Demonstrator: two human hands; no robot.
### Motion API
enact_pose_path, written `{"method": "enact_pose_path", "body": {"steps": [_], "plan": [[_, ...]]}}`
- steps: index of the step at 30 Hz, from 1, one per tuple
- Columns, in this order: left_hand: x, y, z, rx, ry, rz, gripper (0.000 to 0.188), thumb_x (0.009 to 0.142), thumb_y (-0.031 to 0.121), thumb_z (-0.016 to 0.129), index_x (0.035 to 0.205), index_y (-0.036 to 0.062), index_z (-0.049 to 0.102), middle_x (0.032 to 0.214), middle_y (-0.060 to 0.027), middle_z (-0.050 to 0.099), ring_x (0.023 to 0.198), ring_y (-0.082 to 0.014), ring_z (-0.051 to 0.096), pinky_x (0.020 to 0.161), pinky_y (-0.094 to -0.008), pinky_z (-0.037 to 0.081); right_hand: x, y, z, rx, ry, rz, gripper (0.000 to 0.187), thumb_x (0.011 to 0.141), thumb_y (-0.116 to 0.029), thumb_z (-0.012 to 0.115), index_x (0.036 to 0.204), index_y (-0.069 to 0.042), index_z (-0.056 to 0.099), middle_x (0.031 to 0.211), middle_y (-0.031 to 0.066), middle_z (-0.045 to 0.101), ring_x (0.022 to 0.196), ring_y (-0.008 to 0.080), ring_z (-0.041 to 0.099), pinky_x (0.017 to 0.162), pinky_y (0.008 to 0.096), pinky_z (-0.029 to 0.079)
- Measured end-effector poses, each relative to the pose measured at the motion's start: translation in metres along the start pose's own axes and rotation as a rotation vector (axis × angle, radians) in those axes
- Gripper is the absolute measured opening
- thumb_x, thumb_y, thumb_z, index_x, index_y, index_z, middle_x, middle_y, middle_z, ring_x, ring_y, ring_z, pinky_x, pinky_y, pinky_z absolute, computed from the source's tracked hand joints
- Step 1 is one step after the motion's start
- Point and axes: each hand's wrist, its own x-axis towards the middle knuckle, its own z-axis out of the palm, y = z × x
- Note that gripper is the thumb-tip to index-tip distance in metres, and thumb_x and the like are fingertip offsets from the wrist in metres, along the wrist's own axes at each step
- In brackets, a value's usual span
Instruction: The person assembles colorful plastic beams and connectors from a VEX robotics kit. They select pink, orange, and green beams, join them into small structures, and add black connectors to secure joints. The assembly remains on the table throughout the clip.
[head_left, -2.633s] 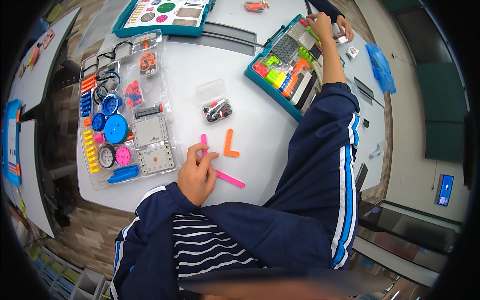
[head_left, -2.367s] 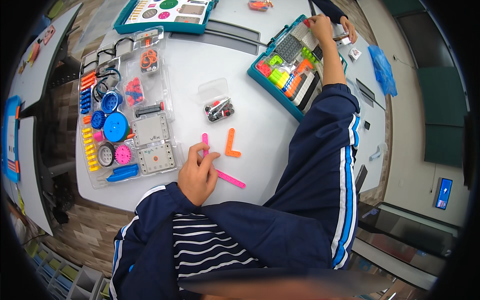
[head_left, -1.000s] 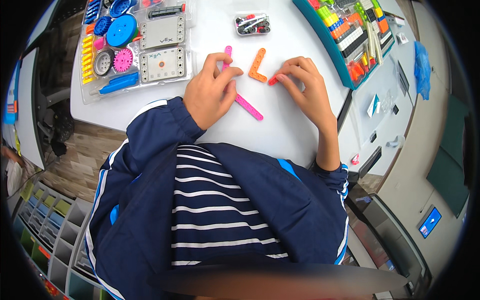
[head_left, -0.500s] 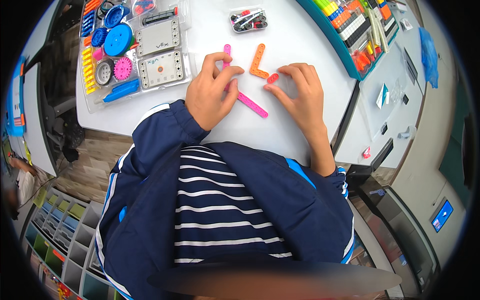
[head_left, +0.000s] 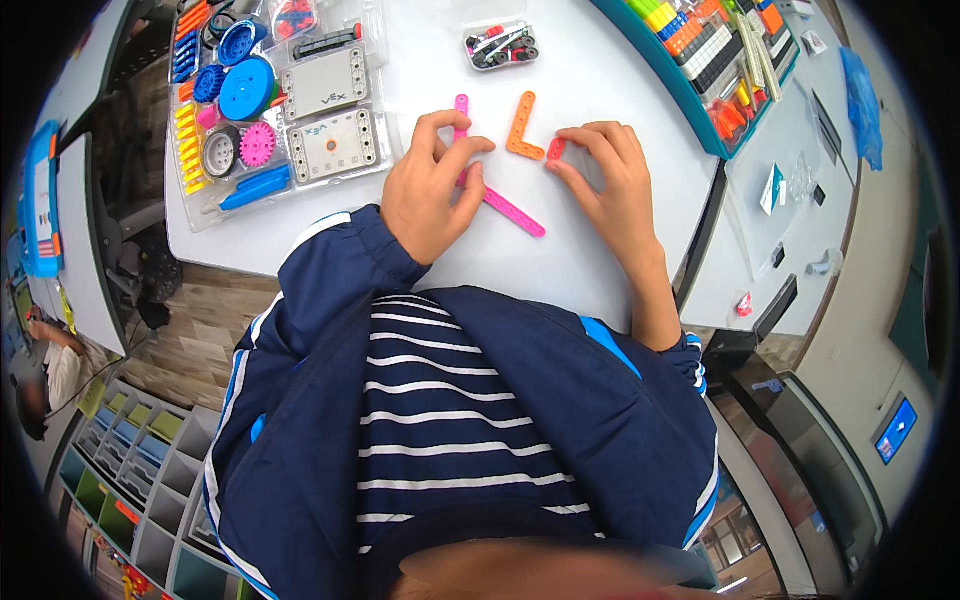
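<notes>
My left hand is curled over a pink beam piece, hiding its middle. One end shows above the fingers, and a long perforated arm slants out to the lower right. Its thumb and index fingertips stand apart with nothing visible between them. A small red beam is pinched between the thumb and index finger of my right hand. Just left of it, an orange L-shaped beam with holes lies on the white table, its short arm close to the red beam.
Left on the table sits a clear tray of wheels, gears and grey blocks. A small clear box of dark pins stands at the back. A teal-edged bin of coloured parts fills the far right; shelves stand lower left.
The small red beam has turned from slanted to nearly upright within my right fingers. My left hand stays over the pink piece. The whole view has shifted slightly.
</notes>
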Motion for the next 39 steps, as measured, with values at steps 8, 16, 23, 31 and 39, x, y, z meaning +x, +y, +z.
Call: {"method": "enact_pose_path", "body": {"steps": [8, 16, 23, 31, 39], "plan": [[-0.002, -0.003, 0.002, 0.005, 0.005, 0.003, 0.028, 0.087, -0.002, 0.069, 0.114, 0.0057, 0.072, 0.126, -0.0137, 0.055, 0.071, -0.019, 0.057, 0.066, -0.0335, 0.05, 0.0, -0.001, -0.004, 0.004, -0.006, -0.011, 0.036, 0.079, -0.015, 0.087, 0.111, -0.005, 0.074, 0.104, 0.0082, 0.067, 0.097, 0.0248, 0.062, 0.086, 0.0373, 0.05], [0.009, 0.021, -0.009, 0.106, 0.062, 0.102, 0.047, 0.081, -0.002, 0.075, 0.127, 0.0095, 0.072, 0.13, -0.0139, 0.057, 0.104, -0.0303, 0.057, 0.084, -0.0401, 0.051, 0.039, 0.016, -0.079, -0.3, 0.217, -0.167, 0.037, 0.08, -0.02, 0.087, 0.111, -0.007, 0.073, 0.105, 0.0086, 0.07, 0.101, 0.0279, 0.067, 0.088, 0.0395, 0.049], [0.042, 0.034, 0.013, 0.13, -0.064, 0.225, 0.051, 0.078, 0.015, 0.085, 0.127, 0.0151, 0.073, 0.152, -0.0134, 0.048, 0.141, -0.0401, 0.039, 0.114, -0.0494, 0.04, 0.199, 0.165, -0.203, -0.464, 0.348, -0.157, 0.019, 0.093, -0.015, 0.075, 0.109, -0.004, 0.076, 0.1, 0.0085, 0.073, 0.083, 0.0215, 0.068, 0.078, 0.0343, 0.054], [0.059, 0.027, 0.026, 0.067, -0.06, 0.272, 0.042, 0.079, 0.02, 0.086, 0.119, 0.0162, 0.076, 0.155, -0.0129, 0.045, 0.146, -0.0393, 0.035, 0.114, -0.0524, 0.039, 0.308, 0.327, -0.18, -0.371, 0.203, 0.376, 0.03, 0.087, -0.036, 0.079, 0.106, -0.013, 0.084, 0.097, 0.0141, 0.08, 0.091, 0.0322, 0.077, 0.087, 0.0403, 0.059], [0.056, 0.02, 0.027, 0.069, -0.083, 0.244, 0.045, 0.08, 0.019, 0.085, 0.123, 0.0174, 0.074, 0.155, -0.0138, 0.044, 0.146, -0.0394, 0.036, 0.112, -0.0522, 0.039, 0.313, 0.318, -0.159, -0.731, 0.211, 0.373, 0.035, 0.089, -0.044, 0.078, 0.109, -0.016, 0.083, 0.124, 0.0143, 0.071, 0.127, 0.0348, 0.056, 0.105, 0.0511, 0.046]]}}
